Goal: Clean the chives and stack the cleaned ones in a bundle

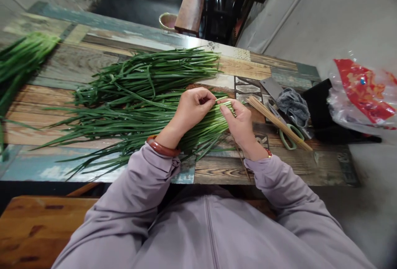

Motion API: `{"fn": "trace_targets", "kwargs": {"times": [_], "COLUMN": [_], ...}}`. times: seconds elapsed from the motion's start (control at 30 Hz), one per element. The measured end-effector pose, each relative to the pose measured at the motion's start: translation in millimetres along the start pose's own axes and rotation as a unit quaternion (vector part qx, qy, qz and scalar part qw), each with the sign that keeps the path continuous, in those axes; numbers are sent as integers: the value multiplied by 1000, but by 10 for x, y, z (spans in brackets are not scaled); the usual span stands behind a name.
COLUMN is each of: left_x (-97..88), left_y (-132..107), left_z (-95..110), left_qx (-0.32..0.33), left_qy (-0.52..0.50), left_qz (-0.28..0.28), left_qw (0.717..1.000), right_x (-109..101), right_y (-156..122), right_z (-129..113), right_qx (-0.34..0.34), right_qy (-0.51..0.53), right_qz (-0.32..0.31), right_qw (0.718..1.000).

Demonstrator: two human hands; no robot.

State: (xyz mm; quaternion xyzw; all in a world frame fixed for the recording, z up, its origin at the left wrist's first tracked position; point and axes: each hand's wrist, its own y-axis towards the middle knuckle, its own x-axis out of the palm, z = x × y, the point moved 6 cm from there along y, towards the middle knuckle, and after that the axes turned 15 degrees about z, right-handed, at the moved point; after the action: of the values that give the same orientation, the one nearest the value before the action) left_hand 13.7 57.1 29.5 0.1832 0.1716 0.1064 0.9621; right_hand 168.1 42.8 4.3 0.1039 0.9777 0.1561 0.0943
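Observation:
A spread of long green garlic chives [130, 120] lies across the table in front of me, leaves to the left and pale stem ends [221, 122] to the right. My left hand [195, 105] is closed over the stems, thumb and forefinger pinched at a chive's pale end. Meeting it from the right, my right hand [238, 122] is also closed, its thumb and fingers pinching chive stems. A thin bamboo skewer [244, 163] runs out below my right hand toward the table's front edge; its upper part is hidden.
Another chive pile [161, 68] lies just behind, and a bunch [27, 51] sits far left. To the right are bamboo skewers [279, 122], green-handled scissors [289, 138], a grey cloth [293, 105], a metal blade [273, 87] and a red-and-clear plastic bag [366, 95]. A wooden bench [190, 8] stands beyond the table.

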Motion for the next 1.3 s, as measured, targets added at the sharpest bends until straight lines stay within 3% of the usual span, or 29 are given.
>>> {"fn": "trace_targets", "kwargs": {"times": [0.67, 1.3], "left_x": [-16, 12], "left_y": [-6, -8], "left_z": [33, 56], "left_qx": [66, 97], "left_qy": [32, 38], "left_qz": [18, -22], "left_qw": [997, 994], "right_x": [8, 12], "right_y": [-9, -8], "right_z": [29, 37], "right_qx": [30, 18], "right_qy": [-3, -15], "right_qz": [-1, 10], "right_qw": [1000, 1000]}}
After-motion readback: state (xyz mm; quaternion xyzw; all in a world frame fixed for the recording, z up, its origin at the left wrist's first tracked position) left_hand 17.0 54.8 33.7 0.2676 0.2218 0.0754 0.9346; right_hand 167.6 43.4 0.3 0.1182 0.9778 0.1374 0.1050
